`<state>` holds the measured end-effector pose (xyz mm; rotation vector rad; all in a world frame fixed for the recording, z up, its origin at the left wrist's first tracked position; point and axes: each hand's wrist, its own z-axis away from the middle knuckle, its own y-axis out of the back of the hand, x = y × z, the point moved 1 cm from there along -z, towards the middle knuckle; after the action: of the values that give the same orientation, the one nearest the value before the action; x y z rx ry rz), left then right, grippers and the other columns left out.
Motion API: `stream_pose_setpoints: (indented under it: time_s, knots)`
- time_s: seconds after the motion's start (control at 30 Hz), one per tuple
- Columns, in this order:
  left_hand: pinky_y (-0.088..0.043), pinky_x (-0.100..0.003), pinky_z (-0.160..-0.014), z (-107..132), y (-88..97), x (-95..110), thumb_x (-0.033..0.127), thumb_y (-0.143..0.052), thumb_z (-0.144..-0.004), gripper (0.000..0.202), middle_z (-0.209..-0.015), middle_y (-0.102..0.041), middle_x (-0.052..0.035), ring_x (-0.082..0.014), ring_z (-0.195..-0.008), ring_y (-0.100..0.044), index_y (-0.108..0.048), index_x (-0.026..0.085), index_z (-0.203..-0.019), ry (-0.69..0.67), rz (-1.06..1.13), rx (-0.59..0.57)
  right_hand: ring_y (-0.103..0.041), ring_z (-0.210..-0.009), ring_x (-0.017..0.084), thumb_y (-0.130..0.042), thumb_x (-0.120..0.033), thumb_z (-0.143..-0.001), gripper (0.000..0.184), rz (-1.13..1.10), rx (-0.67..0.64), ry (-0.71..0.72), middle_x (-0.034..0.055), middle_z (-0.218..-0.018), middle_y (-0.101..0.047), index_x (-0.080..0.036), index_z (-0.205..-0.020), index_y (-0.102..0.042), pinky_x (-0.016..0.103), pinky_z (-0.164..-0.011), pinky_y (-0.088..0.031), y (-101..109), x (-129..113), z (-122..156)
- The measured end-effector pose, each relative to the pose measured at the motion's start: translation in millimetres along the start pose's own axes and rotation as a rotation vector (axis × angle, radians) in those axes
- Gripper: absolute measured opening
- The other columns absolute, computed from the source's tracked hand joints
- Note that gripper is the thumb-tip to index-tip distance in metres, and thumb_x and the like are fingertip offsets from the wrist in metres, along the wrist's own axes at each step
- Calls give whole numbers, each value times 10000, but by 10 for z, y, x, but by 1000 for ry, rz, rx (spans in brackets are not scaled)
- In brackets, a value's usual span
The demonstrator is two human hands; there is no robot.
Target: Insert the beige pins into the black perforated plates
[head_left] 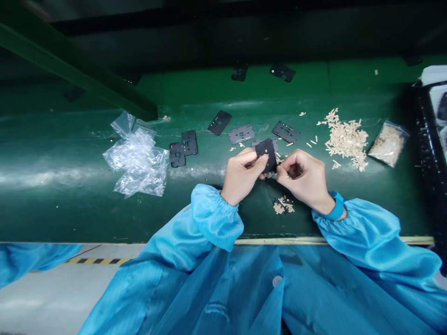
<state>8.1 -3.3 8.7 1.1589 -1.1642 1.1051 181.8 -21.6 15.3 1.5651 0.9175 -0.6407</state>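
Note:
My left hand [240,174] pinches a small black flat plate [266,151] with cut-outs, holding it upright above the green belt [70,186]. My right hand [305,179] is closed beside it, fingertips pressed at the plate's lower right edge; whether it holds anything small there is hidden. Both arms wear blue sleeves. Below my hands lies a little heap of beige slips on a dark piece [283,205].
Several more black plates lie on the belt, among them a pair [183,149] to the left and one [286,131] behind. A pile of beige slips [345,138] and a clear bag of them [388,144] sit right. Crumpled clear bags [138,158] lie left. A green beam [70,65] crosses upper left.

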Motion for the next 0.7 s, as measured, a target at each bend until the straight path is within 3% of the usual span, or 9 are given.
stream_pose_setpoints:
  time_s: [0.13, 0.37, 0.7]
  knots:
    - [-424, -168, -446, 11, 3, 5, 293, -660, -900, 475, -667, -425, 20, -62, -562, -485, -424, 151, -513, -13, -18, -7, -461, -548, 107, -694, -164, -792, 147, -51, -25, -69, -30, -625, -561, -203, -706, -581, 272, -535, -367, -2, 8, 9]
    - [-469, -182, -473, 12, 12, 0, 314, -646, -918, 438, -726, -494, -1, -75, -597, -524, -484, 148, -547, -19, -3, -43, -452, -504, 95, -711, -228, -768, 118, -313, -89, -345, -27, -597, -587, -193, -727, -606, 240, -462, -326, -16, 6, -26]
    - [-483, -199, -443, 13, -2, 11, 373, -667, -911, 460, -748, -498, -8, -79, -572, -519, -498, 142, -550, 2, 28, -38, -475, -509, 98, -728, -198, -710, 114, -382, -87, -408, -23, -586, -603, -189, -698, -615, 234, -473, -345, 16, -23, -50]
